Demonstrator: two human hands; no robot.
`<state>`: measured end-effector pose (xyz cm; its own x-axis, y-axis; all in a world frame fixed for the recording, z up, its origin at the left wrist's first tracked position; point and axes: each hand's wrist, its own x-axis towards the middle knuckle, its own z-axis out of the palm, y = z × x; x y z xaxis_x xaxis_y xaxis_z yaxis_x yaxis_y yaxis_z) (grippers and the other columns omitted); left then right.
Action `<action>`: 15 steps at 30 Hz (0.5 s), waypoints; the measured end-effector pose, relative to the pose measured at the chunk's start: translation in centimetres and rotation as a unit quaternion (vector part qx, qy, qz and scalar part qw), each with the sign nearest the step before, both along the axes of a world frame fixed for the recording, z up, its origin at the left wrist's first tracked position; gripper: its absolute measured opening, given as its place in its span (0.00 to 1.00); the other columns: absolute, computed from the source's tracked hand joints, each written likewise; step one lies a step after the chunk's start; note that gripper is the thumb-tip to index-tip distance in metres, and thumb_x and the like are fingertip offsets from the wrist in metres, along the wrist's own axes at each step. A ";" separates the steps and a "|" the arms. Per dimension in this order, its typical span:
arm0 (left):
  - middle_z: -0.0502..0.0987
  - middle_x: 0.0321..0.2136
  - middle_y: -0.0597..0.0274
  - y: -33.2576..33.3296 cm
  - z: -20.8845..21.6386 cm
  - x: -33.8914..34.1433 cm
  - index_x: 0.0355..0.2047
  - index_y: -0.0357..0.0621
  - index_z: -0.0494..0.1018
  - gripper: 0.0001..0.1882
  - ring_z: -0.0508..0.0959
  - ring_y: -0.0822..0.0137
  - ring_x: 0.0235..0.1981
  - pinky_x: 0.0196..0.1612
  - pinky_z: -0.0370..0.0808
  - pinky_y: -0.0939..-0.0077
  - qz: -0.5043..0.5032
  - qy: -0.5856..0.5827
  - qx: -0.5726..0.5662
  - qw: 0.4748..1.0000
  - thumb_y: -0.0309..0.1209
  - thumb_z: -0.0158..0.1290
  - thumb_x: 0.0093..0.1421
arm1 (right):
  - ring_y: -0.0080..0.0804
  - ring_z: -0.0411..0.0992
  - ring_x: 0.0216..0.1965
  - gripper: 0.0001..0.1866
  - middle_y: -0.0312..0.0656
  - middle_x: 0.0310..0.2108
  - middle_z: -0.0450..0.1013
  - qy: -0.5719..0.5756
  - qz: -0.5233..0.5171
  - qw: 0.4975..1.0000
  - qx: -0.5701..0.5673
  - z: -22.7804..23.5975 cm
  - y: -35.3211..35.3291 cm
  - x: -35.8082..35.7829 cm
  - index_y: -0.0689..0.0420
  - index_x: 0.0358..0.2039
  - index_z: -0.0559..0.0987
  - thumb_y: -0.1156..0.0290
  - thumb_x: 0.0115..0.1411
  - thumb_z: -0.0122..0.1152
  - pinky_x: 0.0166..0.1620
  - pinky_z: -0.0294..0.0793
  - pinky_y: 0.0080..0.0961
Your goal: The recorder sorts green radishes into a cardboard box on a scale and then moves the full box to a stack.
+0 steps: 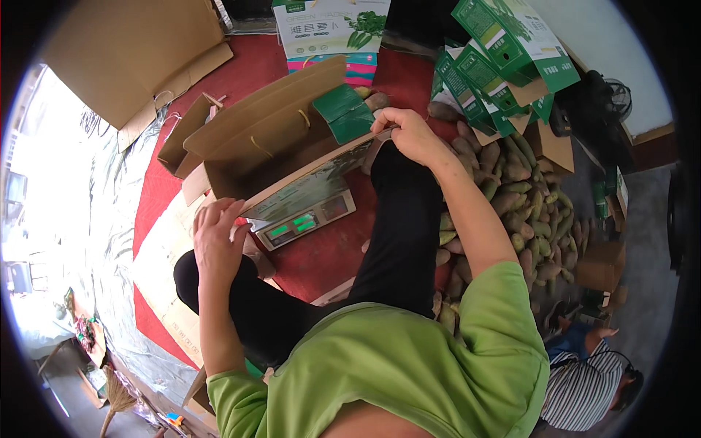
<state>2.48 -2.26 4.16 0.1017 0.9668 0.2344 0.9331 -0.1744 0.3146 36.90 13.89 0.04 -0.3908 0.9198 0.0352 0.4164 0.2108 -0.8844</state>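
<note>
An open cardboard gift box, brown inside and printed on the outside, stands before me with its long flap raised. My left hand is closed at its near left corner, fingertips on the rim. At the other end, my right hand pinches the near right edge between thumb and fingers. A green end flap folds out beside that hand. Under the box is a digital scale with lit green displays; the box hides most of its platform. Thin yellow cord handles hang along the inner wall.
A heap of green and pinkish radishes lies to my right. Several green and white boxes are piled beyond it. Another printed box stands ahead on the red mat. A large brown carton is far left. Someone in stripes is lower right.
</note>
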 end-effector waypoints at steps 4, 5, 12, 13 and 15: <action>0.76 0.38 0.61 1.2 -0.7 0.2 0.41 0.46 0.77 0.14 0.75 0.58 0.42 0.49 0.70 0.62 0.008 0.002 -0.059 0.998 0.27 0.55 0.53 | 0.26 0.70 0.39 0.18 0.41 0.35 0.74 -0.069 0.028 0.997 -0.037 2.9 -0.2 -0.7 0.64 0.33 0.76 0.88 0.47 0.37 0.41 0.68 0.22; 0.77 0.37 0.61 1.5 -1.0 0.1 0.40 0.47 0.77 0.12 0.76 0.58 0.40 0.46 0.71 0.63 0.019 0.001 -0.063 0.998 0.27 0.53 0.54 | 0.25 0.70 0.39 0.19 0.40 0.35 0.75 -0.084 0.034 0.994 -0.058 3.3 -0.2 -0.9 0.63 0.34 0.77 0.87 0.48 0.38 0.41 0.68 0.21; 0.78 0.33 0.65 2.0 -3.2 -1.0 0.36 0.50 0.78 0.10 0.78 0.62 0.37 0.40 0.75 0.66 0.041 0.068 -0.013 0.997 0.27 0.50 0.54 | 0.26 0.70 0.47 0.14 0.35 0.43 0.74 0.154 -0.086 0.960 -0.219 1.5 1.8 0.2 0.55 0.44 0.75 0.70 0.59 0.48 0.47 0.72 0.33; 0.78 0.33 0.65 1.9 -3.3 -1.0 0.36 0.50 0.78 0.10 0.78 0.62 0.37 0.40 0.75 0.66 0.042 0.067 -0.014 0.997 0.27 0.50 0.54 | 0.26 0.70 0.47 0.14 0.35 0.43 0.74 0.153 -0.085 0.960 -0.220 1.0 1.9 0.3 0.55 0.44 0.75 0.70 0.59 0.48 0.47 0.72 0.33; 0.78 0.34 0.65 1.7 -3.3 -1.0 0.36 0.50 0.78 0.12 0.78 0.63 0.37 0.40 0.75 0.66 0.029 0.079 0.003 0.996 0.26 0.49 0.53 | 0.27 0.68 0.50 0.18 0.36 0.47 0.71 0.195 -0.173 0.932 -0.254 0.3 1.9 0.3 0.54 0.50 0.72 0.61 0.62 0.53 0.47 0.72 0.38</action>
<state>1.50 -0.59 0.85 0.0816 0.9707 0.2259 0.9796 -0.1199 0.1615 37.17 15.80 0.38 -0.1169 0.9251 -0.3613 0.0083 -0.3629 -0.9318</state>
